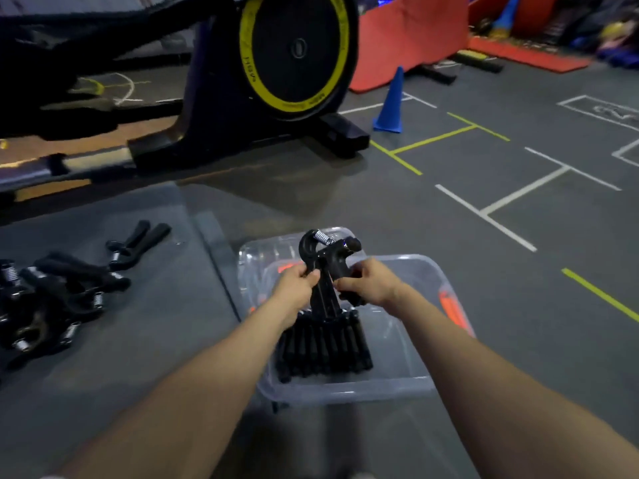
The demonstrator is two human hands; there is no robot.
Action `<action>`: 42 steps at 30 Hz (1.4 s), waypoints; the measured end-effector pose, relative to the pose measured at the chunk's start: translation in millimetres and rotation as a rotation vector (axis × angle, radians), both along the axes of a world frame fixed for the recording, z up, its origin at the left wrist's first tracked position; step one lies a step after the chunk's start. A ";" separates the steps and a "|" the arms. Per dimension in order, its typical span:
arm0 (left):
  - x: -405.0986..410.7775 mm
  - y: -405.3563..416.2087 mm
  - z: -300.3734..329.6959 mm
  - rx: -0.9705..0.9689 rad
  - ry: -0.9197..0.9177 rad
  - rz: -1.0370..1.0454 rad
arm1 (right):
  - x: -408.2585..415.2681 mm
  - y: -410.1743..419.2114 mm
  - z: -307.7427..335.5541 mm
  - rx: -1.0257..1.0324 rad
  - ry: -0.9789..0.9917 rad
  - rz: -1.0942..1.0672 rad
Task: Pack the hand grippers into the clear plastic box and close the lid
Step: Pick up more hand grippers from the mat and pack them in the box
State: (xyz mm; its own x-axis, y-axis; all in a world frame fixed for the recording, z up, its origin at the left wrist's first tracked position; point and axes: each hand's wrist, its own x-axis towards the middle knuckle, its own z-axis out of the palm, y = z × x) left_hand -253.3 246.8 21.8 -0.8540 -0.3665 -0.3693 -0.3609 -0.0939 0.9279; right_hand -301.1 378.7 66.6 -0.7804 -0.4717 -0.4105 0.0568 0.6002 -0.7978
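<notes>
Here, seen from a head-worn camera looking down, two bare forearms reach forward over a clear plastic box (408,388) that sits open on a grey gym floor (449,236). Both hands grip a single black hand gripper (325,267) held upright above the box, its coiled metal spring (323,235) at the top. The left hand (295,283) is closed around one handle, and the right hand (370,280) is closed around the other. Below the hands, inside the box, a row of packed grippers (325,344) lies side by side, handles pointing toward the viewer. Orange patches show through the clear walls at the box's right side and far-left corner; what they are cannot be told. To the left, on a grey mat (138,340), lies a loose pile of grippers (58,292), well apart from the box. Farther back stands an exercise machine (294,53) with a black and yellow wheel, with a blue cone (390,102) to its right.
</notes>
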 end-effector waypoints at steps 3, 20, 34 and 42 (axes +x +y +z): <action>-13.4 24.9 -23.0 -0.174 -0.031 -0.068 | -10.2 33.1 -24.3 0.089 -0.013 -0.094; -59.9 -3.3 -82.4 -1.199 0.107 -0.304 | -47.9 48.1 -151.6 0.729 0.057 -0.213; -99.6 -0.6 -101.7 -1.155 0.125 -0.175 | -44.1 41.0 -212.7 0.823 0.117 -0.137; -82.4 4.2 -92.0 -1.115 0.181 -0.144 | -29.4 41.8 -206.0 0.623 -0.029 -0.196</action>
